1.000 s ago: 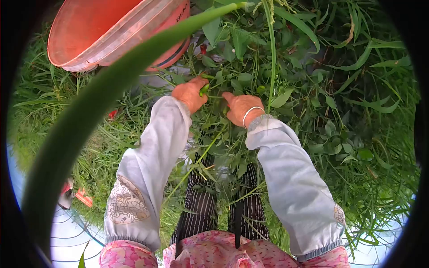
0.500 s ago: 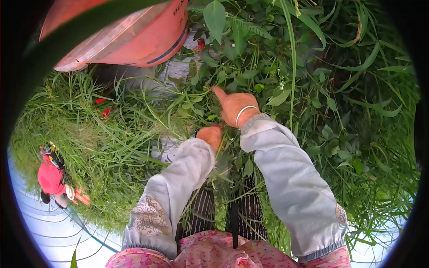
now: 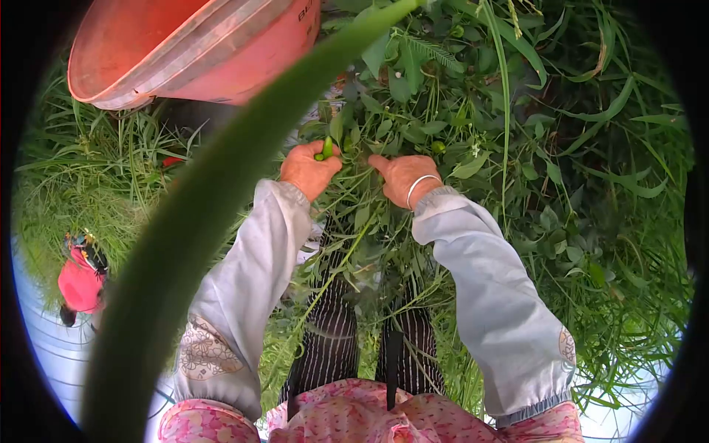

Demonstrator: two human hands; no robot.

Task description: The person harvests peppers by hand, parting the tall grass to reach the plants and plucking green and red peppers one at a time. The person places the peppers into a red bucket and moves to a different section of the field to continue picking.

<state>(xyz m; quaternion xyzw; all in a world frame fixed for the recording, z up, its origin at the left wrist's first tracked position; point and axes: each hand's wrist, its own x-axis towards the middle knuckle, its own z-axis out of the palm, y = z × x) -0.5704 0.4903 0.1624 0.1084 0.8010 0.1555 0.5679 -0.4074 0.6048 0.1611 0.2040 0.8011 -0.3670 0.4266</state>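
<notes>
My left hand (image 3: 309, 169) is closed around green peppers (image 3: 328, 148), whose tips stick out between thumb and fingers. It is raised just left of the leafy pepper plant (image 3: 413, 133). A short gap to its right, my right hand (image 3: 408, 179) reaches into the leaves, a white bangle on its wrist. Its index finger points left and the other fingers curl under; what they grip is hidden by the foliage. Another green pepper (image 3: 439, 147) hangs among the leaves just above this hand.
A tilted orange-red bucket (image 3: 214, 66) stands at the upper left. A red pepper (image 3: 171, 160) lies in the grass below it. One long blurred grass blade (image 3: 199, 221) crosses the view near the camera. A person in red (image 3: 80, 284) is at the far left.
My left hand has come up and left out of the leaves, with green peppers now showing in it. My right hand has shifted slightly right and down. A blurred blade now crosses the view.
</notes>
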